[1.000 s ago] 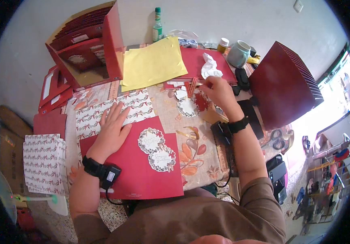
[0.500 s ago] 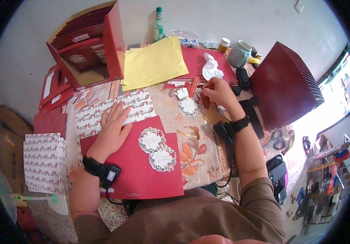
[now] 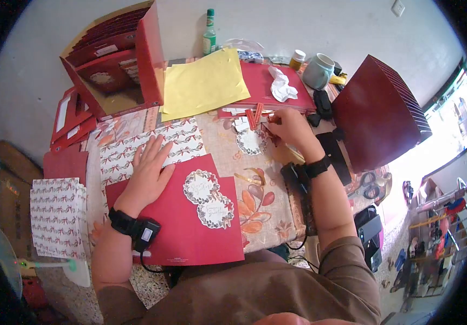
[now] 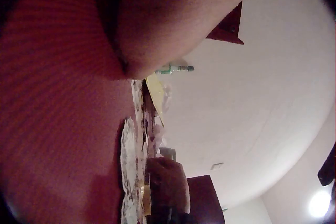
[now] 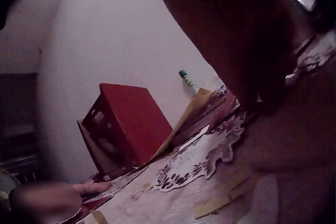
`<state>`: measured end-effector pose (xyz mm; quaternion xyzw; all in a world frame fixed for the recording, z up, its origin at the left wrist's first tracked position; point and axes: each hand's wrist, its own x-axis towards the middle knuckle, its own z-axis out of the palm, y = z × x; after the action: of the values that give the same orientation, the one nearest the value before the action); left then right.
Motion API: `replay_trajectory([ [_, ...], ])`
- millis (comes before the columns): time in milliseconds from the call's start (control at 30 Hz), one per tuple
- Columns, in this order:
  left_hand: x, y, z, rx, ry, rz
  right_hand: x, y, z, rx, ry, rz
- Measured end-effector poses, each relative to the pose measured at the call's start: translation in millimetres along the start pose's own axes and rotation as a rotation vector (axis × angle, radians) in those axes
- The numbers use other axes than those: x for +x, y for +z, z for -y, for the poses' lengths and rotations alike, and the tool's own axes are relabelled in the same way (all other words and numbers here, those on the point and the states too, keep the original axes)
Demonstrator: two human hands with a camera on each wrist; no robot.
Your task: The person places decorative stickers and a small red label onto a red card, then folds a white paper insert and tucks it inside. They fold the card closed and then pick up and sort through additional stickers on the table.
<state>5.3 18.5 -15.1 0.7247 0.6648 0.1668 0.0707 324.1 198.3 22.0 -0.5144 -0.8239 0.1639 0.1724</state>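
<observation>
My left hand (image 3: 150,172) lies flat with spread fingers across a red card sheet (image 3: 174,233) and a white wreath-patterned sheet (image 3: 182,141). Two overlapping wreath-shaped paper cut-outs, an upper (image 3: 201,187) and a lower one (image 3: 215,211), sit on the red sheet's right part. Farther right, my right hand (image 3: 294,130) is curled low over small paper pieces, its fingertips pinching a small red paper piece (image 3: 268,131). Another wreath cut-out (image 3: 250,142) lies just left of these fingertips, also seen in the right wrist view. Red strips (image 3: 254,116) lie beside it.
Tall red file boxes stand at left (image 3: 152,59) and right (image 3: 379,114). Yellow sheets (image 3: 206,84), a crumpled tissue (image 3: 282,86), a mug (image 3: 319,71) and a green-capped bottle (image 3: 209,35) are at the back. Patterned sheets (image 3: 57,216) hang at the left edge; scissors (image 3: 373,187) lie right.
My right hand dipped among the small paper pieces, lifted a red one slightly, and is now a little lower over them. My left hand has stayed in place.
</observation>
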Motion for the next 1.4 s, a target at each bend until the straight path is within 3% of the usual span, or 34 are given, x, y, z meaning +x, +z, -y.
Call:
replay_trajectory([
  [133, 0, 1, 1, -0.003, 0.002, 0.000, 9, 6, -10, 0.101, 0.072, -0.095],
  [533, -1, -1, -1, 0.005, -0.007, 0.006, 14, 4, -16, 0.442, 0.020, -0.035],
  [633, 0, -1, -1, 0.003, -0.005, 0.007, 9, 9, -5, 0.567, -0.072, -0.125],
  [700, 0, -1, -1, 0.004, -0.007, 0.010, 7, 12, 7, 0.274, -0.280, -0.198],
  [733, 0, -1, -1, 0.006, -0.009, 0.014, 7, 15, 9, 0.275, -0.280, -0.198],
  [800, 0, -1, -2, 0.005, -0.014, 0.016, 6, 19, 16, -0.059, -0.333, -0.211],
  [900, 0, -1, -2, 0.002, -0.015, 0.015, -2, 20, 34, -0.124, -0.246, -0.124],
  [1033, 0, 1, 0, -0.002, -0.007, 0.002, 8, 32, 25, -0.105, -0.295, -0.172],
  [1200, 0, 2, 1, 0.002, -0.003, -0.006, 1, 20, 36, -0.036, -0.149, -0.114],
  [1400, 0, 3, 2, 0.003, 0.004, -0.012, 14, 38, 18, -0.022, -0.170, -0.171],
])
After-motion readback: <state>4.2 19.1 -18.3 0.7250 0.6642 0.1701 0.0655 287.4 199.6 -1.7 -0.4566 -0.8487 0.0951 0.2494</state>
